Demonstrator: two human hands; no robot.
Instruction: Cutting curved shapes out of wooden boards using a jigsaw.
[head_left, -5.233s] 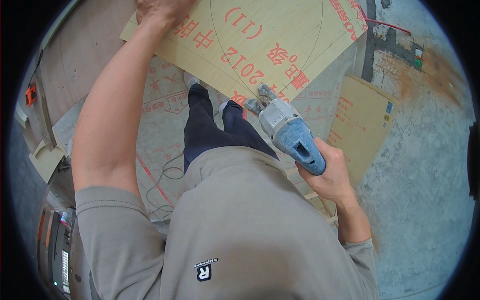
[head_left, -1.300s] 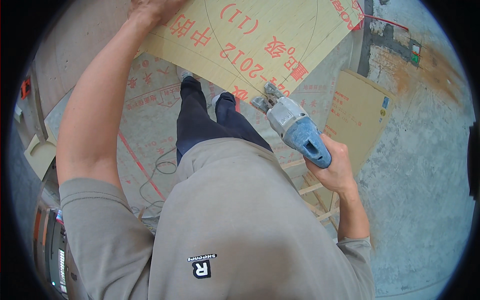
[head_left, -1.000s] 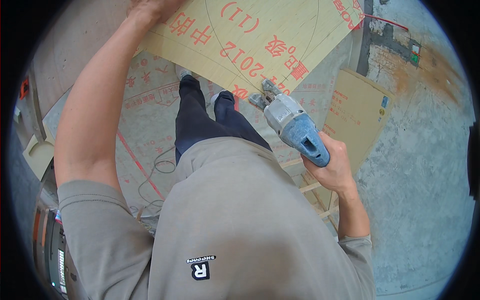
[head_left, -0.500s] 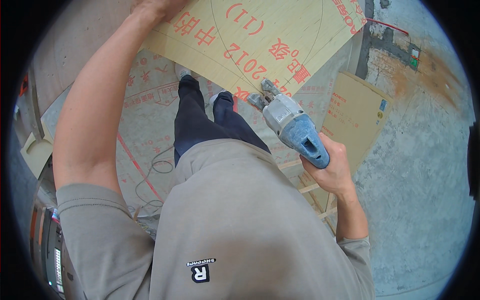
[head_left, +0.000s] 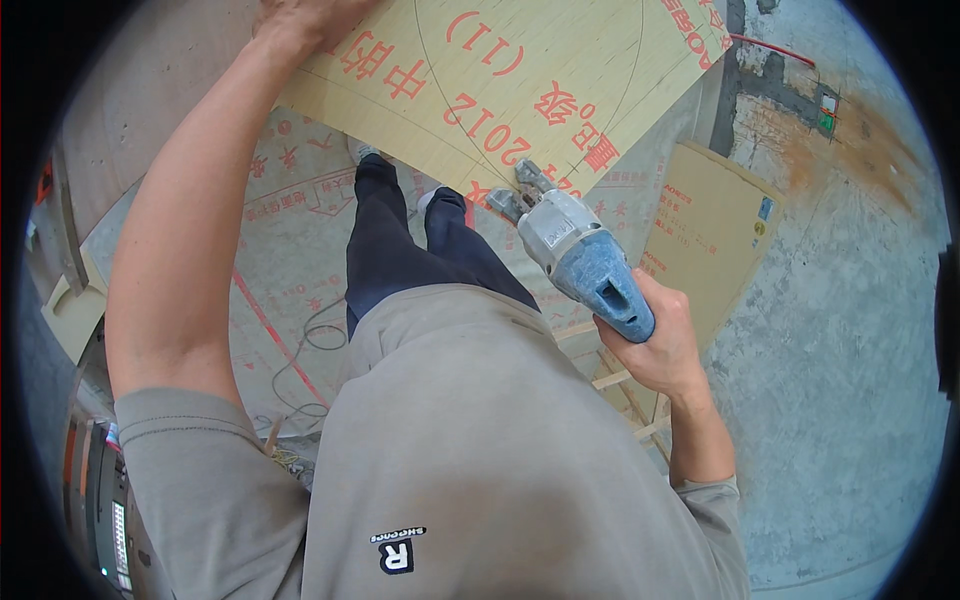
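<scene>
A pale yellow wooden board [head_left: 535, 85] lies at the far centre, turned at a slant with one corner pointing near; it bears large red printing and thin, dark curved lines. A dusty blue jigsaw [head_left: 585, 255] with a silver-grey head slants across from near right, its forked metal foot overlapping that near corner.

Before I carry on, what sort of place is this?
Probably a room under construction or renovation: bare grey concrete lies to the right, printed sheeting covers the floor below, and the right hand holds a blue-and-grey power tool at the edge of a line-marked board.
</scene>
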